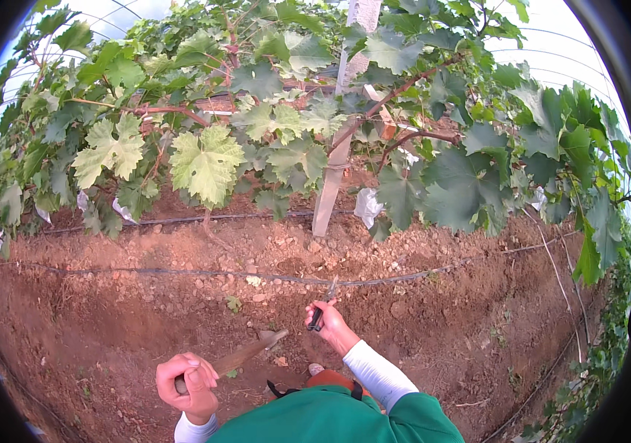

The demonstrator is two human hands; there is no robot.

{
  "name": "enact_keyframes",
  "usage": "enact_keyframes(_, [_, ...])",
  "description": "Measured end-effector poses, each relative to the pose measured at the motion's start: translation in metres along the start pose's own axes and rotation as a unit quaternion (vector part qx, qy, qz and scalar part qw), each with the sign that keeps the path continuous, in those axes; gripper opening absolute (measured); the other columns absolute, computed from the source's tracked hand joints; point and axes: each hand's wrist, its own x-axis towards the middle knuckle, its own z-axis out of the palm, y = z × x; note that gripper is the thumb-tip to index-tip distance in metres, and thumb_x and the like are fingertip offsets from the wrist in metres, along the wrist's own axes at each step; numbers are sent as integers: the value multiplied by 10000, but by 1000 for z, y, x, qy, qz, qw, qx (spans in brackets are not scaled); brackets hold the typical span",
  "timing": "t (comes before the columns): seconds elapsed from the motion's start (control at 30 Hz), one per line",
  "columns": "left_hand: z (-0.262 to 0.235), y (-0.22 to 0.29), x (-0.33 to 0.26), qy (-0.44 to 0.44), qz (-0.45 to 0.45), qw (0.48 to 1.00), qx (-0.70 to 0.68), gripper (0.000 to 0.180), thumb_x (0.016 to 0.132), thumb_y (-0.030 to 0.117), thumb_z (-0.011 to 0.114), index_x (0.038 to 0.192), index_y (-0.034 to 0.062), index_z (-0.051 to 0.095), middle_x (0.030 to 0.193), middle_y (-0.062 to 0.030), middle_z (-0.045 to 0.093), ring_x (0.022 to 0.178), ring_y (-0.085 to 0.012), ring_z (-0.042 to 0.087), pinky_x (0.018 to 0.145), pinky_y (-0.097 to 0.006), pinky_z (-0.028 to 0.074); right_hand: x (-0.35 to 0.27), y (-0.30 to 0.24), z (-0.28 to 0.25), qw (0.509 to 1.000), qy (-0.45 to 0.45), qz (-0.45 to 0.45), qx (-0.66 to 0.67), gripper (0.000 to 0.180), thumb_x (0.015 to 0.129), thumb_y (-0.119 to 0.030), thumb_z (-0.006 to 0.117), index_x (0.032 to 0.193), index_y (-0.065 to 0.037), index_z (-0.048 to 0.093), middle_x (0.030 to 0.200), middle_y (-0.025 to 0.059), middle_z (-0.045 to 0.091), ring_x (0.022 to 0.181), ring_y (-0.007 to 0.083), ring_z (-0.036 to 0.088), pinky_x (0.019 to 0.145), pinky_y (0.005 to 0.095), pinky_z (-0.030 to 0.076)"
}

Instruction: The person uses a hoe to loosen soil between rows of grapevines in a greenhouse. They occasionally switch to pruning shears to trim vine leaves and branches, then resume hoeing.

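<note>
Head view, looking down: a person in a green top [315, 419] with white sleeves [380, 374] stands on reddish-brown soil [123, 317], facing a row of grapevines [448, 184]. The left hand [187, 385], at lower left, is curled around the near end of a wooden stick [236, 359]. The stick slants up to the right, its paler far tip lying in front of the body, below and left of the other hand. The right hand [327, 325], near the centre, has its fingers wrapped around the black handles of pruning shears [318, 317], whose tip points forward, away from the body. In the picture that tip overlaps a thin black hose [160, 271] running across the soil; whether they touch cannot be told. Beyond, a pale post [323, 203] leans among the leaves, with a white bag [368, 207] hanging just right of it.
</note>
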Motion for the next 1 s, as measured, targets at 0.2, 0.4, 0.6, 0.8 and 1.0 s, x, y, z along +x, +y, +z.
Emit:
enact_keyframes(0.2, [41, -27, 8, -96, -120, 986, -61, 124, 877, -6, 600, 949, -10, 498, 688, -77, 570, 533, -104, 549, 479, -246, 469, -99, -72, 174, 951, -296, 37, 86, 95, 937, -160, 536, 955, -67, 537, 801, 52, 551, 686, 144, 500, 598, 273, 418])
enact_keyframes(0.4, [103, -63, 34, -158, -174, 971, -45, 214, 878, 28, 627, 1024, 10, 471, 697, -53, 560, 538, -94, 531, 487, -231, 445, -160, -117, 249, 903, -428, -19, 29, 90, 962, -174, 501, 976, -85, 500, 785, 51, 527, 641, 139, 446, 576, 280, 384])
enact_keyframes(0.6, [156, -89, 47, -119, -190, 973, -51, 229, 869, 3, 628, 1022, 12, 457, 727, -64, 583, 544, -81, 536, 476, -215, 433, -143, -149, 240, 917, -394, -62, 23, 92, 954, -158, 515, 1016, -110, 468, 811, 64, 538, 680, 151, 496, 606, 309, 430])
enact_keyframes(0.8, [168, -93, 50, -83, -171, 981, 30, 187, 863, -19, 619, 1005, -5, 497, 699, -45, 593, 531, -68, 541, 474, -210, 416, -120, -158, 241, 907, -417, -62, -8, 125, 958, -183, 524, 1017, -80, 485, 839, 77, 567, 702, 155, 536, 638, 321, 473])
enact_keyframes(1.0, [174, -106, 62, -155, -129, 977, 75, 101, 869, -18, 615, 900, 3, 522, 717, -46, 590, 568, -69, 558, 483, -224, 424, -122, -174, 239, 924, -365, -109, -38, 101, 946, -158, 525, 1002, -92, 474, 803, 73, 554, 689, 160, 527, 628, 323, 458])
